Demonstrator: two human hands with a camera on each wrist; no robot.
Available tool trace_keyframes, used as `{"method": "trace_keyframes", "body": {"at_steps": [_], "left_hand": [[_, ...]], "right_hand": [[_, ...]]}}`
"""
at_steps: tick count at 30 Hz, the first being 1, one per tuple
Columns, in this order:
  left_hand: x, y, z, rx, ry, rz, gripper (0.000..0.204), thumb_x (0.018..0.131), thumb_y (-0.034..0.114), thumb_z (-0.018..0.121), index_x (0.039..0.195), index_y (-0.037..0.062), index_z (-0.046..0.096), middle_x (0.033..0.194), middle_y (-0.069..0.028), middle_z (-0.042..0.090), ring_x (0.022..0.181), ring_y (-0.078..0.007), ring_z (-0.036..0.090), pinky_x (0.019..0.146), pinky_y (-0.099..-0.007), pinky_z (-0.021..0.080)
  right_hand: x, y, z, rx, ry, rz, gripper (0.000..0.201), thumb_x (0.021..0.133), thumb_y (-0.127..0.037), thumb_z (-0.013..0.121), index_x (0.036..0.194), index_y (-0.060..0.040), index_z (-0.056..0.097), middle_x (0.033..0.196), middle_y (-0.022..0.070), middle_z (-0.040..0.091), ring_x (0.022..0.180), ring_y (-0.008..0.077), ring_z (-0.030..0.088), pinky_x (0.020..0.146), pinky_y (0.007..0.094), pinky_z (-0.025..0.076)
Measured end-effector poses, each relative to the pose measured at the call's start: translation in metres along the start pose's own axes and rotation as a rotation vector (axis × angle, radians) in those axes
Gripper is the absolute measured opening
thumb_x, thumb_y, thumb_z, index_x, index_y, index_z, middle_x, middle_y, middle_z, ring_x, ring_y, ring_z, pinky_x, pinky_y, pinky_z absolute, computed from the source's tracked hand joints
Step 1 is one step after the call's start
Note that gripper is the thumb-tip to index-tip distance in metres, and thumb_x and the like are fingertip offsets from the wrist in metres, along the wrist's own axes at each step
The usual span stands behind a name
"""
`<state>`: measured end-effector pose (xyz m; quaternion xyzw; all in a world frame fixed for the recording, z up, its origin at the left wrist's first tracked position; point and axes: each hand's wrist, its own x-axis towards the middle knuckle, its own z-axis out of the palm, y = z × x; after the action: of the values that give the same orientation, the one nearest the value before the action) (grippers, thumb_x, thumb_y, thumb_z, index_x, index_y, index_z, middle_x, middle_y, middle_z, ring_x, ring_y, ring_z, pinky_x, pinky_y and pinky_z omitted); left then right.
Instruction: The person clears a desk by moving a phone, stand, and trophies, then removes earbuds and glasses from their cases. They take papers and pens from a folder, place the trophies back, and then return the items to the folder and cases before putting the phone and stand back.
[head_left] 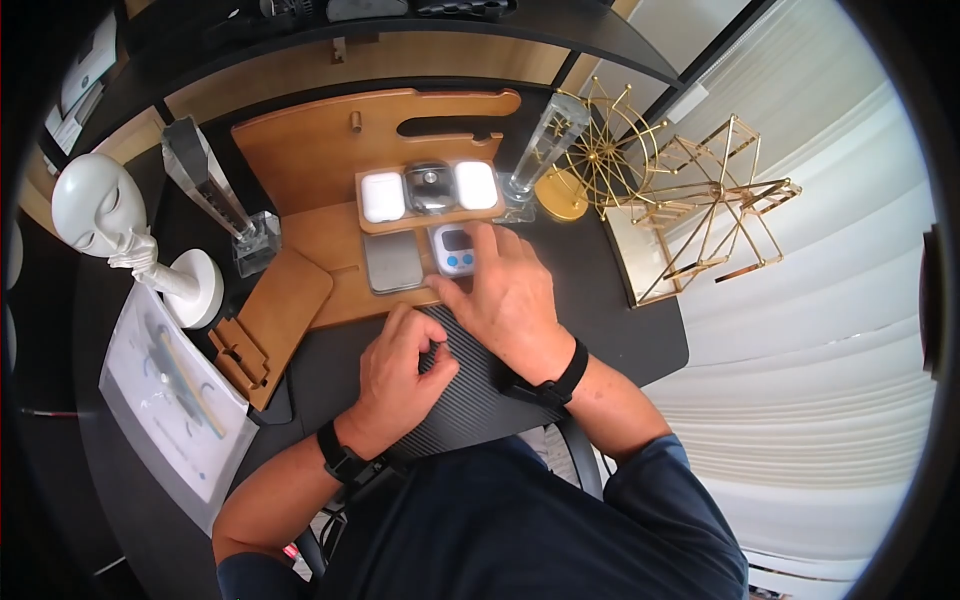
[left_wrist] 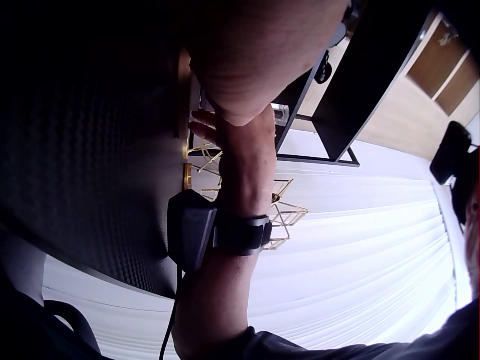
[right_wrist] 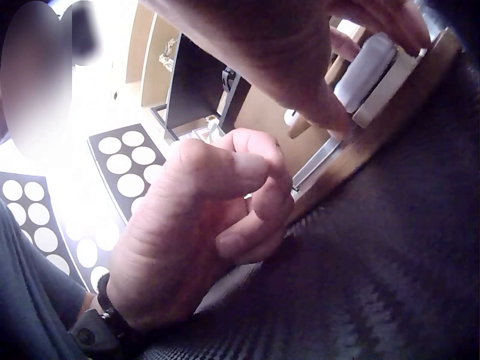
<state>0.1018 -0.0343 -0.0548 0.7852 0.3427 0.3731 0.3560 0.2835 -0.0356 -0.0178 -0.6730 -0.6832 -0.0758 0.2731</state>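
My right hand [head_left: 510, 295] reaches over a small white timer [head_left: 453, 250] with a dark display and blue buttons. Its fingers lie at the timer's right side, and its thumb tip is by the lower left corner, between the timer and a flat grey metal-topped case [head_left: 394, 263]. In the right wrist view, a white rounded body [right_wrist: 367, 71] shows between thumb and fingers. My left hand [head_left: 400, 370] hovers over the dark ribbed mat [head_left: 465, 365], fingers loosely curled, with nothing visible in them. Both timer and case lie on a brown wooden organizer [head_left: 325, 225].
On the organizer's raised shelf sit two white cases [head_left: 382, 197] around a dark watch-like item [head_left: 430, 187]. Crystal trophies [head_left: 205, 180], a white face sculpture [head_left: 105, 205] and gold wheel ornaments [head_left: 720, 190] surround it. A wooden stand piece [head_left: 275, 320] and a plastic sleeve [head_left: 175, 390] lie left.
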Motion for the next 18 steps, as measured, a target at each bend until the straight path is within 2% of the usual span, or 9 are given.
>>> {"method": "trace_keyframes", "body": {"at_steps": [5, 8, 15, 18], "left_hand": [[0.0002, 0.0007, 0.0002, 0.008, 0.001, -0.002, 0.025, 0.081, 0.0, 0.076, 0.098, 0.0064, 0.059, 0.09, -0.0075, 0.059, 0.076, -0.0254, 0.065, 0.069, -0.0394, 0.055], [0.0004, 0.0013, -0.0006, 0.012, -0.005, -0.007, 0.024, 0.082, 0.0, 0.076, 0.098, 0.0064, 0.059, 0.09, -0.0076, 0.058, 0.077, -0.0255, 0.065, 0.069, -0.0396, 0.055], [-0.0004, 0.001, -0.0005, 0.004, 0.002, -0.005, 0.023, 0.082, 0.001, 0.075, 0.098, 0.0064, 0.059, 0.091, -0.0077, 0.059, 0.077, -0.0257, 0.065, 0.069, -0.0396, 0.055], [-0.0012, -0.0004, 0.0003, -0.027, 0.007, 0.01, 0.023, 0.083, -0.002, 0.073, 0.1, 0.0054, 0.06, 0.088, -0.0076, 0.054, 0.076, -0.0226, 0.059, 0.068, -0.0366, 0.05]], "right_hand": [[0.001, -0.0048, 0.0024, -0.023, 0.017, 0.018, 0.051, 0.083, -0.022, 0.083, 0.118, 0.004, 0.058, 0.098, 0.0246, 0.063, 0.086, 0.0411, 0.067, 0.069, 0.0463, 0.06], [0.0002, -0.0076, 0.0039, -0.043, -0.002, 0.072, 0.048, 0.084, -0.027, 0.083, 0.119, -0.0005, 0.06, 0.099, 0.0204, 0.067, 0.089, 0.0405, 0.067, 0.076, 0.0485, 0.057], [-0.0022, -0.0083, 0.0071, -0.039, 0.052, 0.068, 0.047, 0.084, -0.026, 0.082, 0.117, -0.0007, 0.061, 0.097, 0.0206, 0.067, 0.088, 0.0405, 0.066, 0.077, 0.0484, 0.056], [-0.0029, -0.0085, 0.0073, -0.037, 0.053, 0.083, 0.047, 0.083, -0.026, 0.083, 0.117, -0.001, 0.061, 0.097, 0.0204, 0.067, 0.088, 0.0405, 0.066, 0.077, 0.0482, 0.056]]}}
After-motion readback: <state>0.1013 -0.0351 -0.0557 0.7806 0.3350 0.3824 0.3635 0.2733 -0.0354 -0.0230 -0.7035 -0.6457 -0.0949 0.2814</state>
